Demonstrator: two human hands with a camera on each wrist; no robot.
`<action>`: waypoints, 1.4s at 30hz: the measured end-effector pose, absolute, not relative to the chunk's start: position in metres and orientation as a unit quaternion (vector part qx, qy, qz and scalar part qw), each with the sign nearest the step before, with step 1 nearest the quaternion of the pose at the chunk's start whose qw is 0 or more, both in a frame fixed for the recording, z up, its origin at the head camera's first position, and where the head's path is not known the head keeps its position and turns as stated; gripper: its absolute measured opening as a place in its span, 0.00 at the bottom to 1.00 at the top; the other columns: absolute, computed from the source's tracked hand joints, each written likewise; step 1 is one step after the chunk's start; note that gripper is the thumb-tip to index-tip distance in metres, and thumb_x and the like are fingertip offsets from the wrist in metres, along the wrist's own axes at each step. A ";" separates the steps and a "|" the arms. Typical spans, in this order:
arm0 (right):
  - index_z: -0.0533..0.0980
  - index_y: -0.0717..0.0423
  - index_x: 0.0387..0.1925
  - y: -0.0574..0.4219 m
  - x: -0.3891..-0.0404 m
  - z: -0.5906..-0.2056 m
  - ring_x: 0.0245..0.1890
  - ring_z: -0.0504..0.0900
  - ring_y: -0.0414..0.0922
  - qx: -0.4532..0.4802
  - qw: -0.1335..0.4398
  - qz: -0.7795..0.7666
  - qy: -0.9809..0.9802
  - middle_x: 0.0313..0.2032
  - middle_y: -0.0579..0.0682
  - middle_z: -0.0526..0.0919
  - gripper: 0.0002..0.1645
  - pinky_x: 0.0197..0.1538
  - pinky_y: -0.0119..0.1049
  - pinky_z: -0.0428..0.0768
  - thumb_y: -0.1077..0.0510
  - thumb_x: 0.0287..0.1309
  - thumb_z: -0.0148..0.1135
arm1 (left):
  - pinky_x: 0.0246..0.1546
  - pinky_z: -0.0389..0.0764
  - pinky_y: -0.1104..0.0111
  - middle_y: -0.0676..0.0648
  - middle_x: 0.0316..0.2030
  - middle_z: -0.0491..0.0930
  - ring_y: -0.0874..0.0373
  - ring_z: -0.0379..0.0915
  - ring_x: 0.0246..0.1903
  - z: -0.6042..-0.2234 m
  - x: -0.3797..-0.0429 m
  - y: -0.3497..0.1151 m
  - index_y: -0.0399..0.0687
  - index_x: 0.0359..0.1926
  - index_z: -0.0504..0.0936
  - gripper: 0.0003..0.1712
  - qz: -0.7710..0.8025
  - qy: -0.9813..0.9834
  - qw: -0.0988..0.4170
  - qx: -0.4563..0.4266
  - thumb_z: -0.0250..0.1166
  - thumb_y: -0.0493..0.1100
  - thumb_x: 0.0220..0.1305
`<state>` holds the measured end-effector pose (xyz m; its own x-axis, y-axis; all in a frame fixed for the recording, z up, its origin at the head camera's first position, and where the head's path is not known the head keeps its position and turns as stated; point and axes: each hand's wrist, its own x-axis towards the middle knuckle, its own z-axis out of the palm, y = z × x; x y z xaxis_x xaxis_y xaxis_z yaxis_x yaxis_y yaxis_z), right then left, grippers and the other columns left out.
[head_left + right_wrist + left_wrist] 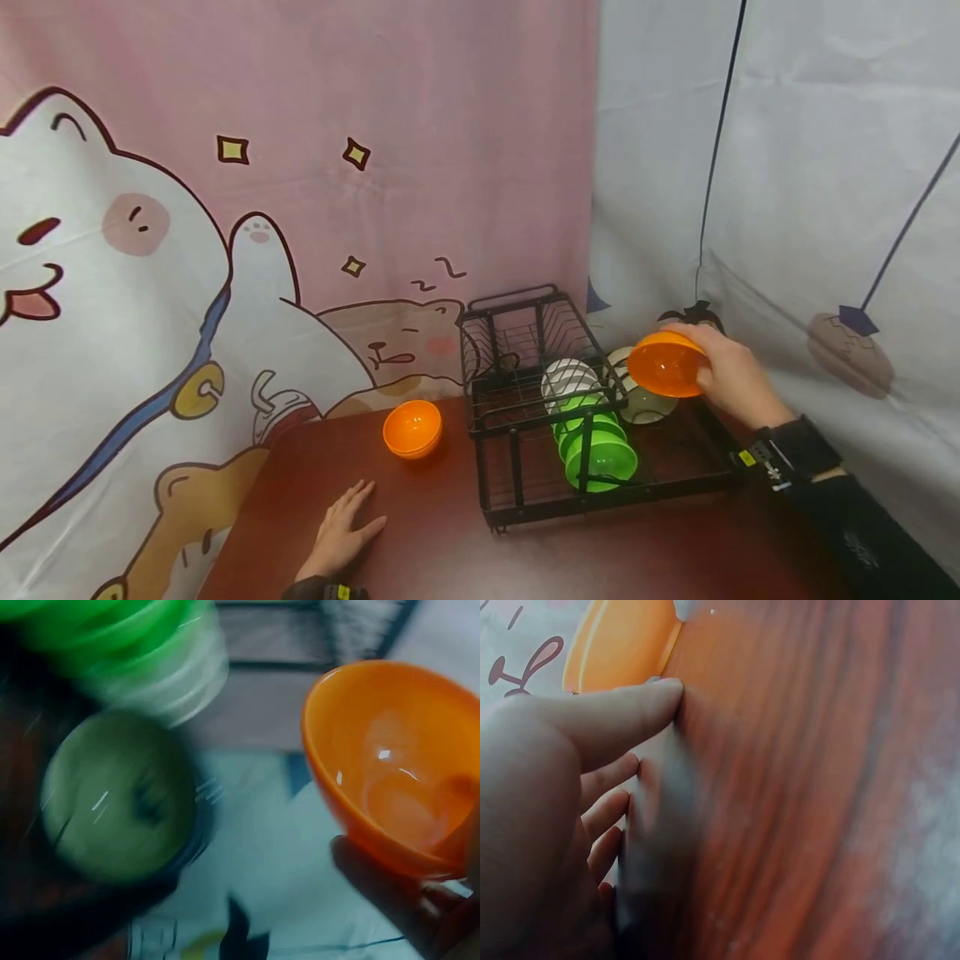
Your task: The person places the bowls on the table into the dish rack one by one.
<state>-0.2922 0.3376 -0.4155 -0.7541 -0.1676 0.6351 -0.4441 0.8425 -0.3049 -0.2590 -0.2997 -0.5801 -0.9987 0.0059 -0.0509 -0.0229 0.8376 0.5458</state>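
My right hand (738,375) grips an orange bowl (667,365) by its edge, tilted and raised over the right end of a black wire dish rack (517,508). In the right wrist view the inside of this bowl (390,765) faces the camera. Below it, in the rack, stands a pale greenish bowl (120,799). Left of that, green bowls (602,460) and white bowls (568,382) stand tilted in a row. My left hand (341,533) rests on the table with fingers spread, holding nothing. Beyond its fingertips sit stacked orange bowls (412,429).
The rack has a raised upper tier (536,333) at its back left. It stands on a dark red-brown wooden table (420,542). A pink cartoon curtain (450,167) hangs behind, and a pale curtain (810,208) hangs close on the right.
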 end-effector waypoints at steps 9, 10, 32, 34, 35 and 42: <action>0.80 0.41 0.60 0.337 -0.302 -0.466 0.27 0.77 0.43 0.330 0.320 0.010 -0.888 0.43 0.49 0.77 0.48 0.30 0.41 0.83 0.74 0.34 0.82 | 0.66 0.55 0.27 0.33 0.76 0.62 0.28 0.54 0.73 -0.584 -0.260 -0.301 0.46 0.75 0.70 0.47 0.277 0.961 0.008 -0.002 0.70 0.65 0.62; 0.80 0.40 0.59 0.337 -0.304 -0.470 0.27 0.77 0.43 0.337 0.315 -0.003 -0.887 0.42 0.49 0.77 0.47 0.30 0.40 0.83 0.74 0.35 0.81 | 0.65 0.56 0.27 0.33 0.76 0.62 0.28 0.54 0.72 -0.585 -0.260 -0.301 0.47 0.75 0.70 0.47 0.276 0.961 0.005 0.000 0.70 0.65 0.62; 0.80 0.41 0.61 0.351 -0.325 -0.532 0.32 0.81 0.43 0.286 0.256 0.003 -0.923 0.52 0.45 0.81 0.45 0.35 0.42 0.85 0.71 0.39 0.82 | 0.69 0.52 0.26 0.35 0.79 0.59 0.28 0.51 0.76 -0.587 -0.259 -0.298 0.50 0.76 0.69 0.47 0.282 0.959 0.027 -0.013 0.70 0.64 0.63; 0.80 0.42 0.59 0.351 -0.328 -0.534 0.31 0.82 0.43 0.262 0.260 0.032 -0.929 0.50 0.45 0.83 0.41 0.36 0.43 0.85 0.68 0.41 0.82 | 0.68 0.53 0.26 0.34 0.78 0.61 0.28 0.52 0.75 -0.588 -0.258 -0.298 0.49 0.75 0.69 0.46 0.282 0.959 0.016 -0.009 0.70 0.64 0.63; 0.81 0.42 0.58 0.350 -0.329 -0.535 0.31 0.82 0.44 0.252 0.264 0.040 -0.930 0.49 0.45 0.84 0.39 0.35 0.44 0.84 0.67 0.42 0.82 | 0.67 0.54 0.27 0.34 0.77 0.61 0.28 0.52 0.74 -0.588 -0.258 -0.298 0.48 0.75 0.70 0.46 0.281 0.960 0.010 -0.008 0.70 0.64 0.63; 0.83 0.47 0.56 0.350 -0.332 -0.538 0.39 0.81 0.46 0.274 0.323 0.034 -0.905 0.49 0.48 0.84 0.36 0.28 0.37 0.78 0.63 0.38 0.77 | 0.68 0.52 0.26 0.34 0.77 0.61 0.28 0.51 0.75 -0.584 -0.261 -0.300 0.48 0.75 0.69 0.47 0.288 0.957 0.025 -0.015 0.70 0.65 0.62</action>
<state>-0.3323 0.3502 -0.5381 -0.6410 -0.4746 0.6032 -0.5184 0.8473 0.1158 -0.2605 -0.3001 -0.5841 -0.9983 -0.0147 -0.0563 -0.0433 0.8335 0.5508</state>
